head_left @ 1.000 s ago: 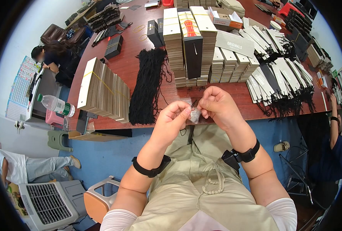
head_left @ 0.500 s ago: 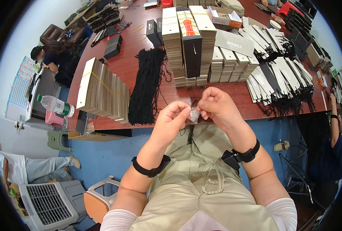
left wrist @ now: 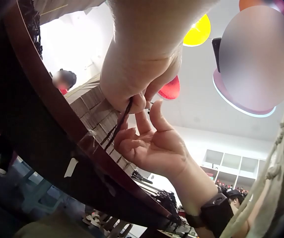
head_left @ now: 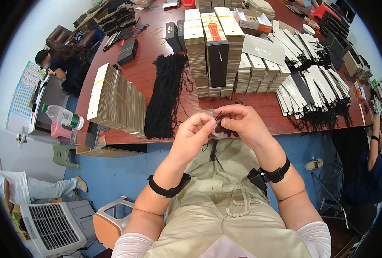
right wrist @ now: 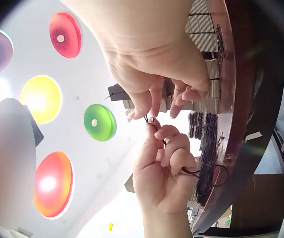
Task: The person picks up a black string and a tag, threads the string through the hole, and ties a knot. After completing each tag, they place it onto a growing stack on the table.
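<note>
My left hand point(head_left: 193, 134) pinches a thin black cord point(head_left: 218, 115) between thumb and forefinger, its short end poking up past the fingertips. In the right wrist view, more of the cord point(right wrist: 191, 172) trails out below the curled fingers in a loop. My right hand point(head_left: 249, 127) is right beside it, thumb and fingers apart and fingertips near the cord's end. Left of the hands lies a thick bundle of black cords point(head_left: 167, 94) on the table. Behind them stand tall stacks of white tags point(head_left: 195, 56) with a black box point(head_left: 219, 64) among them.
A banded stack of tags point(head_left: 115, 101) stands at the table's left. Strung tags point(head_left: 315, 88) with black cords are heaped at the right. The dark red table point(head_left: 191, 107) has its front edge just below my hands. A bottle point(head_left: 64, 117) is at far left.
My right hand's fingers have loosened from the cord and straightened, reaching toward the left fingertips. The left hand keeps its pinch in about the same place.
</note>
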{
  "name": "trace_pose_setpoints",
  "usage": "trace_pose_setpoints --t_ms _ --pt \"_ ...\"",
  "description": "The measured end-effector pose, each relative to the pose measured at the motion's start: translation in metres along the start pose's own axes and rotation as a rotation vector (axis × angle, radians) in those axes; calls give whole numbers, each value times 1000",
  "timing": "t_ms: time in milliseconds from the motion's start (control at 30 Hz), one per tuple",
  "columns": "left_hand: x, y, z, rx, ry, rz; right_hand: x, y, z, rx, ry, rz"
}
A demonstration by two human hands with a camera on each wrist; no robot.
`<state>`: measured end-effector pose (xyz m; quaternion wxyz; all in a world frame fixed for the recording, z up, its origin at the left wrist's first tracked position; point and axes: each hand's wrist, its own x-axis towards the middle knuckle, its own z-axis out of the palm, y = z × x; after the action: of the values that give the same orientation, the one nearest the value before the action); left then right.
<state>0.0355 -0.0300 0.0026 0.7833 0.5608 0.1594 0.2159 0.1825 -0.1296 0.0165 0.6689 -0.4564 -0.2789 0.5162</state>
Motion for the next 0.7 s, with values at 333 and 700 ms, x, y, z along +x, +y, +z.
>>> trace_pose_setpoints --t_ms 333,700 --pt "-4 14 2 60 -168 -96 6 23 -11 403 -284 -116" --pt "11 43 -2 918 -271 481 -12 3 11 -257 -66 118"
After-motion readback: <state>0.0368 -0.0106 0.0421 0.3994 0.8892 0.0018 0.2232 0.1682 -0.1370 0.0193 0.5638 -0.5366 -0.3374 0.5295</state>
